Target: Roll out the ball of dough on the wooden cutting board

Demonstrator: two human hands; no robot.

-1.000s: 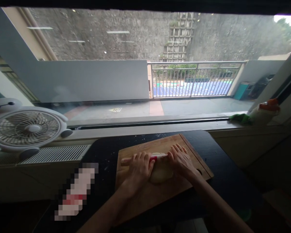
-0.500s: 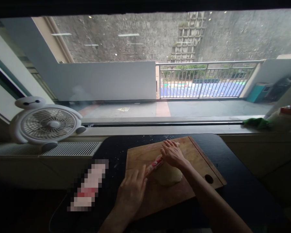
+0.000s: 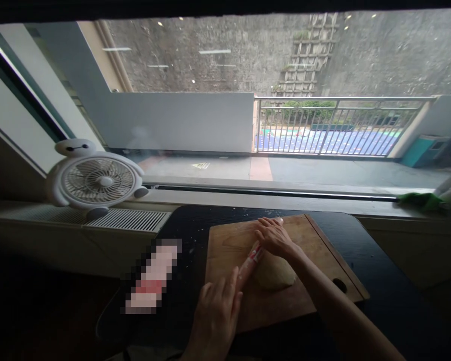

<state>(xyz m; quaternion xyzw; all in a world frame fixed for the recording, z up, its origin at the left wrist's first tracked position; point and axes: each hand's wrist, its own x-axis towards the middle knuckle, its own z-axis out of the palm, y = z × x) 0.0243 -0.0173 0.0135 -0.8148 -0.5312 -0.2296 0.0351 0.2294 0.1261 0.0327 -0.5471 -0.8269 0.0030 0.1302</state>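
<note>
A rolling pin [image 3: 248,266] with a red and white label lies slantwise on a wooden cutting board [image 3: 225,243]. My left hand [image 3: 217,308] is over its near end, fingers stretched forward along it. Over the far end lies my right hand [image 3: 273,235], its fingers bent across the pin, whose tip pokes out just beyond. A flattened, pale lump of dough [image 3: 276,275] rests on the board right beside the pin, partly under my right forearm. Both palms are turned down, so their undersides are hidden.
The board lies on a black table [image 3: 184,220] with white specks, against a window sill. A blurred-out pinkish item [image 3: 152,278] is at the table's left. A white fan [image 3: 99,180] stands on the left ledge; a green cloth [image 3: 421,201] is on the sill at right.
The whole scene has shifted right in view as my head turned slightly left. Both hands stay on the rolling pin, which sits slightly farther left against the dough.
</note>
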